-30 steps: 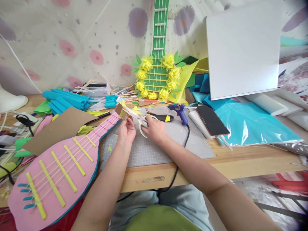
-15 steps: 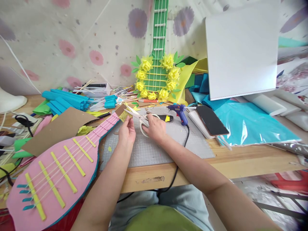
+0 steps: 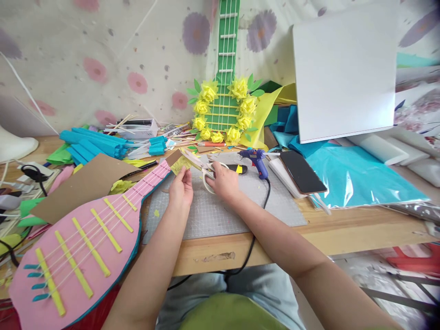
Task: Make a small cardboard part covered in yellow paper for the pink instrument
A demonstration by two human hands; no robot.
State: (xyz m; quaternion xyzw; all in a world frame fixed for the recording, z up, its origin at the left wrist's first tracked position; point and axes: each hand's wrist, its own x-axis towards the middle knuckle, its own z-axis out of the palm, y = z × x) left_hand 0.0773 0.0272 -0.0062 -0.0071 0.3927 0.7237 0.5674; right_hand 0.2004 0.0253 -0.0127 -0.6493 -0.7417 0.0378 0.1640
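Scissors [image 3: 207, 175] with pale handles are held in my right hand [image 3: 225, 181], fingers through the loops, over the grey cutting mat [image 3: 206, 220]. Their blades point left and lie at the edge of a small piece of yellow crepe paper [image 3: 178, 165]. My left hand [image 3: 182, 187] pinches that paper between thumb and fingers. Just behind it is the brown cardboard end [image 3: 173, 157] of a pink paper-covered guitar [image 3: 92, 229], which lies on the left with yellow strips and white strings.
A blue glue gun [image 3: 256, 160], its cord trailing off the front edge, and a yellow-black cutter [image 3: 240, 169] lie on the mat. A phone [image 3: 302, 172] is at right. Behind stands a green guitar [image 3: 225, 103] with yellow paper flowers. Blue paper [image 3: 96, 142] and cardboard [image 3: 85, 183] crowd the left.
The scissor blades have come closer together over the yellow paper. My right hand has shifted very slightly; my left hand stays nearly in place, and the surroundings look the same.
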